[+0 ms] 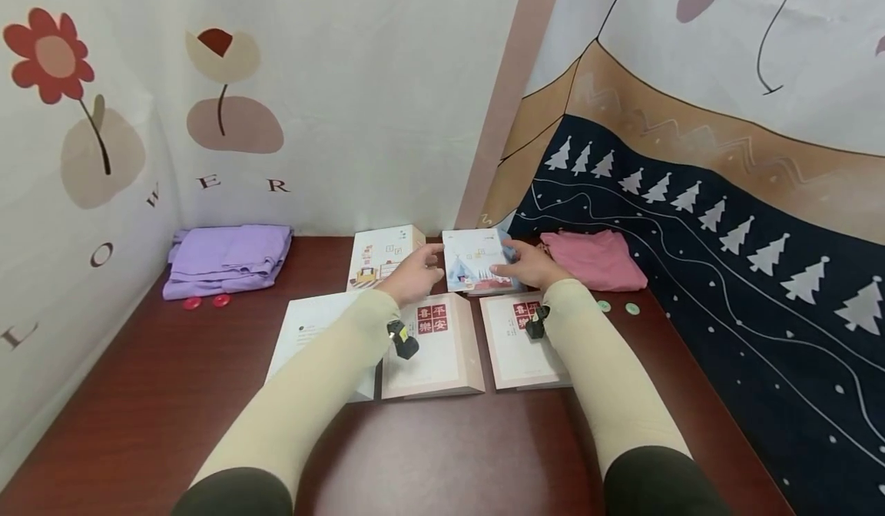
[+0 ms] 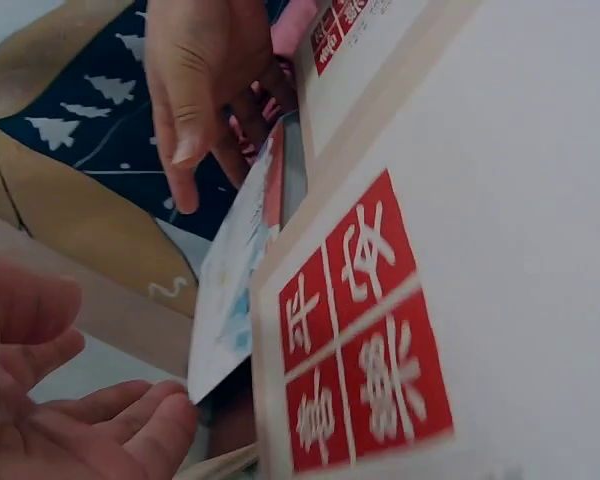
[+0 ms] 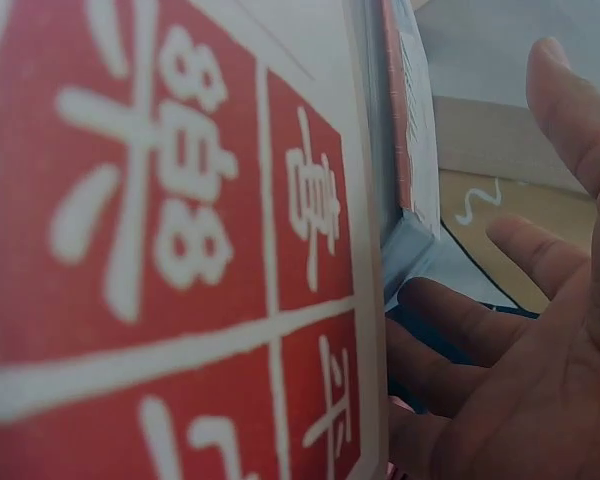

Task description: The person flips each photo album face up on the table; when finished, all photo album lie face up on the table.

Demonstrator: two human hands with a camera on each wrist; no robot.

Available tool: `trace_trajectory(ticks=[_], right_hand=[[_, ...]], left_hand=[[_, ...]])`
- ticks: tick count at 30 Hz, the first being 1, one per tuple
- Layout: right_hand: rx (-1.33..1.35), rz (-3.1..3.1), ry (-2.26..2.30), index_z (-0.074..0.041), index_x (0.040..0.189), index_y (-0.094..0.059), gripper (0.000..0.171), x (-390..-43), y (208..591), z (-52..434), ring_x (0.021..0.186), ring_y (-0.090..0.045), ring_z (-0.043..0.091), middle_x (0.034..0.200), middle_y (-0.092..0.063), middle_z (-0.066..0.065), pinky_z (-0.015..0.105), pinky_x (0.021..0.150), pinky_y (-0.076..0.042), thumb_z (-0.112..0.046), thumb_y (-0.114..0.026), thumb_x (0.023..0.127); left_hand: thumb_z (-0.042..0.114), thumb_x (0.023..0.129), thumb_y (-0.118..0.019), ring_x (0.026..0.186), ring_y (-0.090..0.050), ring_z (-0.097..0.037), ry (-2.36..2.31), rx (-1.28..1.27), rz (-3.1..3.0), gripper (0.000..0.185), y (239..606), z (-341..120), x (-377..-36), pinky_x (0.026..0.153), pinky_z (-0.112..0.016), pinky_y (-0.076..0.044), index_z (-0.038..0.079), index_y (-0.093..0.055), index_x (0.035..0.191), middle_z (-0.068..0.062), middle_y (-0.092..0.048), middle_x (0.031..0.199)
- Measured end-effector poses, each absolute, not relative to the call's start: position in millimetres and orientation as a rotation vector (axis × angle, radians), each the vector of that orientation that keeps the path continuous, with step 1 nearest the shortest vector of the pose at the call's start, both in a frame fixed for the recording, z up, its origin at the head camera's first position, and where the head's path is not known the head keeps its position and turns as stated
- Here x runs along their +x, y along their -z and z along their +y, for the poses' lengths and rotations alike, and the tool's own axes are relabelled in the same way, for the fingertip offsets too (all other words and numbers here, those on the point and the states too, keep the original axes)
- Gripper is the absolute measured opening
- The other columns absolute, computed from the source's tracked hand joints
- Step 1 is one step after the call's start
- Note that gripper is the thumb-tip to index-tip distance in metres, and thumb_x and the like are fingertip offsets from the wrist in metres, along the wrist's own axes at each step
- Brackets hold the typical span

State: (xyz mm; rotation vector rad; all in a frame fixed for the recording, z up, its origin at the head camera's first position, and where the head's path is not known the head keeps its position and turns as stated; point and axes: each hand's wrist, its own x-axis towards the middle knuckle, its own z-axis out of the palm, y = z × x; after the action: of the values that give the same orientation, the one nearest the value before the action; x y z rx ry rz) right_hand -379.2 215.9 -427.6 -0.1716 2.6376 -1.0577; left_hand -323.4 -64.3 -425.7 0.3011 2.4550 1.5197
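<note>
A thick white book with a blue tent picture (image 1: 472, 259) lies at the back middle of the table, between my two hands. My left hand (image 1: 415, 276) is at its left side, fingers loosely bent; in the left wrist view the fingertips come close to the book's corner, and contact is unclear. Over its right edge is my right hand (image 1: 528, 265), thumb and fingers spread around the side. The right wrist view shows those fingers (image 3: 450, 310) relaxed beside the book's lower corner (image 3: 412, 240). Neither hand visibly grips it.
Left of it lies another illustrated book (image 1: 366, 259). In front are a white book (image 1: 304, 324) and two with red character squares (image 1: 442, 355), partly under my forearms. Folded purple cloth (image 1: 228, 259), pink cloth (image 1: 598, 259), red buttons (image 1: 221, 300) and green buttons (image 1: 632, 309) lie at the sides.
</note>
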Motion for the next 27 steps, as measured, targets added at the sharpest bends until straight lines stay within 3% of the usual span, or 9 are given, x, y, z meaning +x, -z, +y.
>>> trace_trajectory(ticks=[5,13,16,17,20,22,25,27], right_hand=[[-0.205,2.666,0.992,-0.014,0.165,-0.035,0.084,-380.2,427.4,215.9,0.145,-0.045,0.041,0.16,-0.044,0.029,0.057,0.12,-0.04,-0.04,-0.075,0.097],[-0.21,2.7,0.934,-0.012,0.165,-0.035,0.084,-383.5,428.3,214.8,0.148,-0.043,0.041,0.165,-0.039,0.023,0.054,0.122,-0.037,-0.038,-0.076,0.097],[-0.182,2.69,0.938,-0.013,0.166,-0.033,0.087,-383.5,427.9,213.7,0.149,-0.041,0.041,0.167,-0.036,0.022,0.056,0.124,-0.035,-0.037,-0.078,0.096],[-0.171,2.686,0.939,-0.013,0.166,-0.033,0.087,-383.8,427.6,213.6,0.15,-0.04,0.041,0.167,-0.036,0.022,0.056,0.124,-0.035,-0.037,-0.078,0.096],[-0.146,2.68,0.93,-0.013,0.166,-0.032,0.089,-385.5,426.6,214.1,0.15,-0.039,0.04,0.168,-0.034,0.022,0.055,0.125,-0.034,-0.037,-0.079,0.095],[-0.13,2.666,0.936,-0.014,0.167,-0.031,0.09,-387.7,425.6,214.8,0.151,-0.037,0.039,0.17,-0.031,0.021,0.055,0.124,-0.035,-0.037,-0.079,0.095],[-0.111,2.639,0.959,-0.017,0.167,-0.03,0.088,-391.6,423.5,216.2,0.152,-0.034,0.038,0.171,-0.028,0.02,0.056,0.123,-0.035,-0.037,-0.077,0.096],[-0.116,2.613,0.979,-0.019,0.167,-0.03,0.085,-394.0,422.6,216.9,0.153,-0.031,0.038,0.172,-0.026,0.02,0.056,0.124,-0.034,-0.035,-0.076,0.097]], left_hand=[[0.017,0.11,-0.051,0.154,-0.036,-0.04,-1.428,0.282,2.45,0.063,430.1,-50.0,-334.8,0.126,-0.052,-0.032,0.013,-0.026,0.168,-0.025,-0.034,0.166],[0.016,0.105,-0.054,0.16,-0.023,-0.037,-1.321,0.201,2.431,0.073,436.6,-40.5,-350.0,0.131,-0.051,-0.019,0.008,-0.02,0.169,-0.017,-0.023,0.174],[0.01,0.102,-0.052,0.16,-0.025,-0.034,-1.344,0.174,2.4,0.075,439.7,-38.6,-353.1,0.13,-0.049,-0.023,0.01,-0.018,0.169,-0.015,-0.021,0.175],[0.008,0.101,-0.051,0.158,-0.029,-0.033,-1.357,0.174,2.393,0.076,440.2,-37.9,-353.9,0.126,-0.047,-0.031,0.01,-0.018,0.17,-0.015,-0.02,0.175],[0.004,0.099,-0.049,0.138,-0.047,-0.028,-1.378,0.171,2.378,0.078,440.4,-36.3,-354.6,0.103,-0.036,-0.047,0.011,-0.017,0.17,-0.015,-0.02,0.175],[0.002,0.099,-0.049,0.11,-0.056,-0.025,-1.405,0.174,2.362,0.079,439.9,-35.2,-354.2,0.082,-0.032,-0.047,0.011,-0.016,0.17,-0.017,-0.022,0.174],[0.003,0.099,-0.05,0.084,-0.051,-0.018,-1.447,0.185,2.345,0.079,438.8,-33.6,-352.4,0.071,-0.026,-0.046,0.011,-0.016,0.17,-0.018,-0.027,0.172],[0.004,0.1,-0.049,0.08,-0.05,-0.019,-1.478,0.201,2.332,0.078,438.7,-32.9,-350.8,0.071,-0.027,-0.047,0.009,-0.016,0.17,-0.018,-0.03,0.17]])
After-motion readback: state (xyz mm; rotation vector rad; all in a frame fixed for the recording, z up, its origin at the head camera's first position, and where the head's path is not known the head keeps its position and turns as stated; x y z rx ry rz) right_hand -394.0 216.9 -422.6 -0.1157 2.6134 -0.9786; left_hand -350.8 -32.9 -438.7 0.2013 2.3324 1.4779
